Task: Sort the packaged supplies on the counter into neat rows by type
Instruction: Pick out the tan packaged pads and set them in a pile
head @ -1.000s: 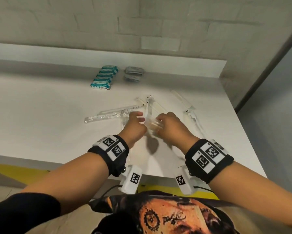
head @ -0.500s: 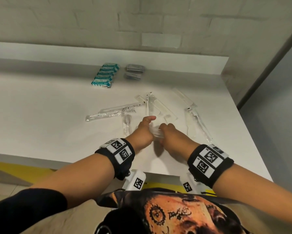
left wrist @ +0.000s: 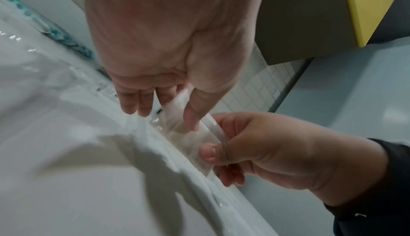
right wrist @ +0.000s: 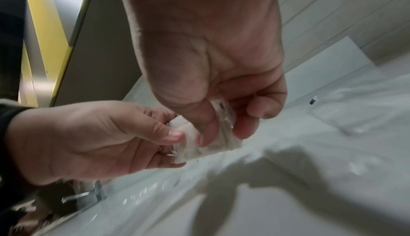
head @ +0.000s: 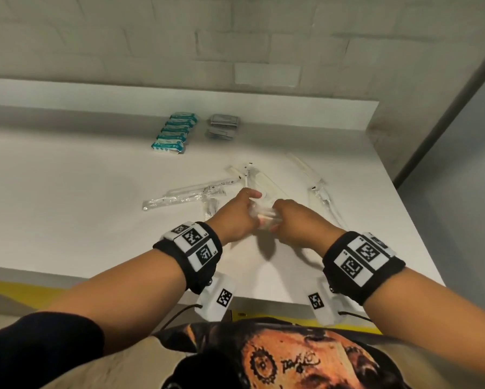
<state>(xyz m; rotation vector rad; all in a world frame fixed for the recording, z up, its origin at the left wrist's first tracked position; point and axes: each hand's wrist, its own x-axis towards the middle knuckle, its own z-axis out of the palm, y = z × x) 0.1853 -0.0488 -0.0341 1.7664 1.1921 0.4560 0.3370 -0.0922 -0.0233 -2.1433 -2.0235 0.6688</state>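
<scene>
Both hands hold one clear plastic packet point(head: 264, 217) above the white counter point(head: 67, 209), near its front edge. My left hand point(head: 237, 213) pinches its left end between thumb and fingers. My right hand point(head: 294, 220) pinches the other end point(right wrist: 221, 134), thumb on top. In the left wrist view the clear packet point(left wrist: 195, 134) runs from my left thumb to my right hand point(left wrist: 255, 150). Several more long clear packets point(head: 190, 193) lie scattered beyond the hands. A row of teal packs point(head: 176, 133) and a short row of grey packs point(head: 223, 124) lie near the back wall.
The counter's right edge point(head: 404, 209) falls away close to my right hand. More clear long packets point(head: 319, 189) lie near that edge. A raised white ledge point(head: 179, 94) runs along the brick wall behind. A yellow strip point(head: 25, 290) shows below the counter front.
Both hands have drawn back toward the counter's front edge with the clear packet lifted between them. The packets left on the counter have not moved.
</scene>
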